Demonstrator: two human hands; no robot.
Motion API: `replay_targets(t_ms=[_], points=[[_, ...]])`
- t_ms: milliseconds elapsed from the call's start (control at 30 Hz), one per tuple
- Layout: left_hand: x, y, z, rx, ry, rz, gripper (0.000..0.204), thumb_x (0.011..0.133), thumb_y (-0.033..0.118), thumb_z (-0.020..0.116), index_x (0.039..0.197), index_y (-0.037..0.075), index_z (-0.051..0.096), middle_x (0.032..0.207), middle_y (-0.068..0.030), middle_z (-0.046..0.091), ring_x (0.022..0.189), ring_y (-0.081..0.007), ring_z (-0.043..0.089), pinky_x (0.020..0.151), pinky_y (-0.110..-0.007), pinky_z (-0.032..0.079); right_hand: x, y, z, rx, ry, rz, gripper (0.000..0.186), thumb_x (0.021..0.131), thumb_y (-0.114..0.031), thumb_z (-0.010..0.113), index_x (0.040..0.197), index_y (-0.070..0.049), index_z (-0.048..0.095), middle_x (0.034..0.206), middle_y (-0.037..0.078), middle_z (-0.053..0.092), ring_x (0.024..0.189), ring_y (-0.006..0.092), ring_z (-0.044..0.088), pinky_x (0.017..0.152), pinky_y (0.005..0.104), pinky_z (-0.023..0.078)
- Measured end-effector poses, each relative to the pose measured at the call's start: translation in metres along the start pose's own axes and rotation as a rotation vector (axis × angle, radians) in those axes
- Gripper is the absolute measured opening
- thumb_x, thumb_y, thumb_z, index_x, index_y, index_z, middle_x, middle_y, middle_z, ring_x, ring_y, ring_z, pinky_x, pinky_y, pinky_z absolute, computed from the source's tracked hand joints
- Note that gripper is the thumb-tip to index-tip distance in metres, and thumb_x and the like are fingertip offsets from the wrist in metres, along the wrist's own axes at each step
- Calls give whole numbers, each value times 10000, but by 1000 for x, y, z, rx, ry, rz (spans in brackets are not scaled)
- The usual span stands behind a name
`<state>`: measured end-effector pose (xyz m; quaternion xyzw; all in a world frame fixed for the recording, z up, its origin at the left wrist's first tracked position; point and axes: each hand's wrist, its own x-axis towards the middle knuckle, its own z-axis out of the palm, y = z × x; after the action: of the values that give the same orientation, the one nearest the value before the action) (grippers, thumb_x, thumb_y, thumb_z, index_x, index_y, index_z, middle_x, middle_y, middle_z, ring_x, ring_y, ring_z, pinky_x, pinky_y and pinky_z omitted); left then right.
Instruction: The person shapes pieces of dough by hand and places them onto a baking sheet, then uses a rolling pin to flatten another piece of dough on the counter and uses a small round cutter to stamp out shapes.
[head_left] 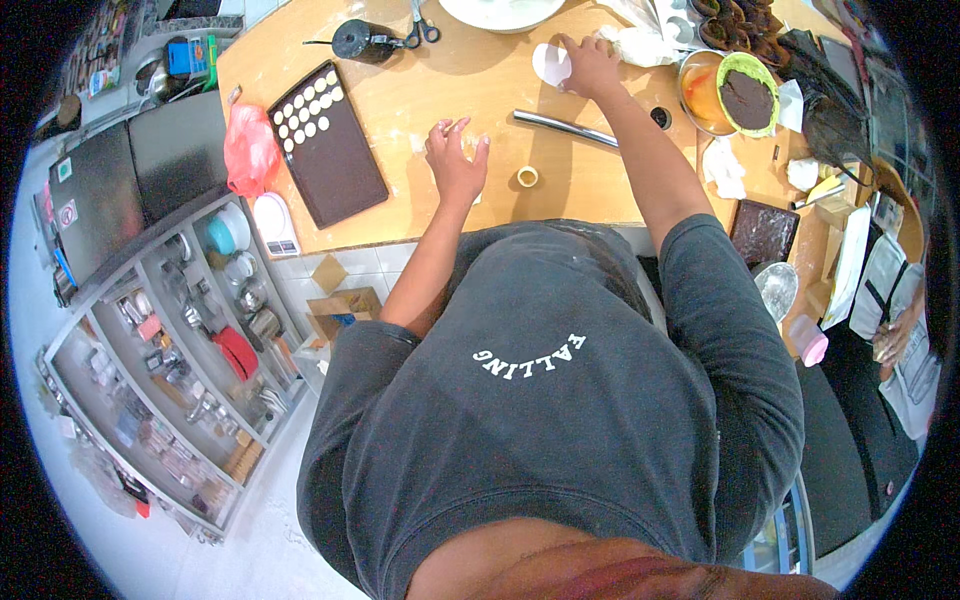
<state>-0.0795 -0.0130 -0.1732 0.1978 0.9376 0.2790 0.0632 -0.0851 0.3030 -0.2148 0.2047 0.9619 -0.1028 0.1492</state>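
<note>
At the far side of the wooden table, my right hand (pixel 592 68) has its fingers on the edge of a white rounded flat piece (pixel 550 65). The fingers seem to grip it; its material is unclear. My left hand (pixel 458 162) hovers close to the table surface with fingers apart, holding nothing. Small pale scraps (pixel 418 144) and floury marks lie by it. Between my arms rest a shiny metal rod (pixel 565 127) and a small yellowish ring (pixel 527 177). To the left, a dark baking tray (pixel 345 165) carries several pale dough rounds (pixel 310 108) at its far end.
A pink plastic bag (pixel 250 150), white scale (pixel 275 222), black roll (pixel 362 41) and scissors (pixel 424 30) lie around the tray. A white bowl (pixel 500 12) stands far off. Right: metal bowl (pixel 700 92), green bowl of dark filling (pixel 748 98), and another person's hand (pixel 905 325).
</note>
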Motion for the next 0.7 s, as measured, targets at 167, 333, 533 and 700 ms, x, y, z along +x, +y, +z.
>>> replay_targets(t_ms=[167,333,533,700], points=[[-12,4,9,-35,21,26,489,866,267,812,1312,139,659,1370,-170,525,1319,-372,481,1088,-528,404,-10,5,1,100,-29,37,866,688,-395,936,1429,-234,516,1396,133,560,1380,423,480,1010,676,457],[-18,-3,11,-23,-4,-35,456,861,263,815,1279,136,681,1360,-160,537,1313,-365,495,1093,-519,406,-17,14,19,455,70,35,518,914,-250,725,1381,-107,554,1315,264,627,1183,470,635,955,527,539],[-24,-60,-1,63,42,-157,385,867,257,814,1221,147,710,1162,-136,671,1173,-337,607,1028,-488,478,-65,-43,0,773,50,37,394,972,-172,626,1353,-81,583,1115,291,718,1056,463,689,929,517,541],[-15,-81,-8,-24,-129,-343,326,873,247,799,1174,139,734,1061,-106,721,1076,-297,663,925,-479,524,-94,-92,41,889,-86,-51,411,973,-171,641,1374,-94,596,1167,260,716,1084,448,682,945,506,539]])
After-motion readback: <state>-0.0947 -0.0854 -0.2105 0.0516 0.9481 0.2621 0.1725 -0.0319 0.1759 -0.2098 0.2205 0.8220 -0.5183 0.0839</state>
